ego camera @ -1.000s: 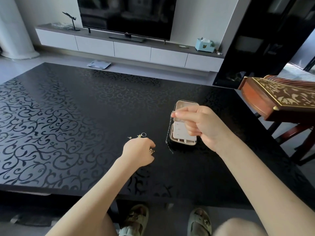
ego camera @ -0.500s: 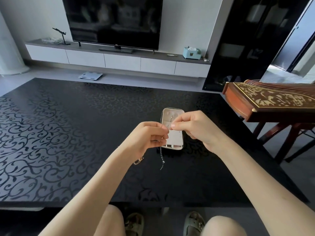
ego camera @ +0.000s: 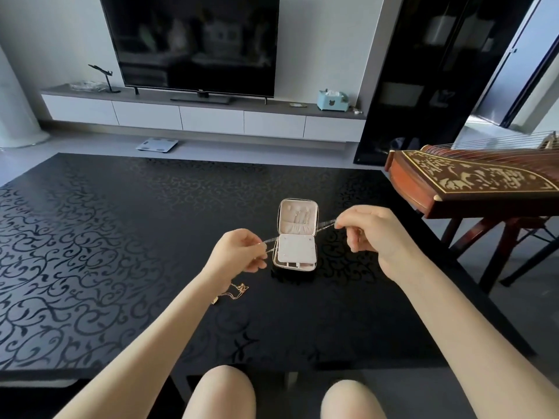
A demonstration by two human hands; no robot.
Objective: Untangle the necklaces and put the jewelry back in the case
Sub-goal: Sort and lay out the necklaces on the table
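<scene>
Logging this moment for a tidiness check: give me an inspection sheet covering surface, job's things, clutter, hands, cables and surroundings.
Surface: black scroll-patterned table.
Job's things: open jewelry case mid-table; silver chain stretched across the case; gold necklace lies loose by the left wrist.
Clutter: nothing seen.
Hands: left hand and right hand each pinch one end of the silver chain.
Cables: nothing seen.
Surroundings: television, tissue box, floor scale, zither on a stand at right.

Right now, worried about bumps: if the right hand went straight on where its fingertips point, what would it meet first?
Likely the jewelry case lid; the right hand, pinching the silver chain, points at it. Depth is unclear; it might miss.
</scene>
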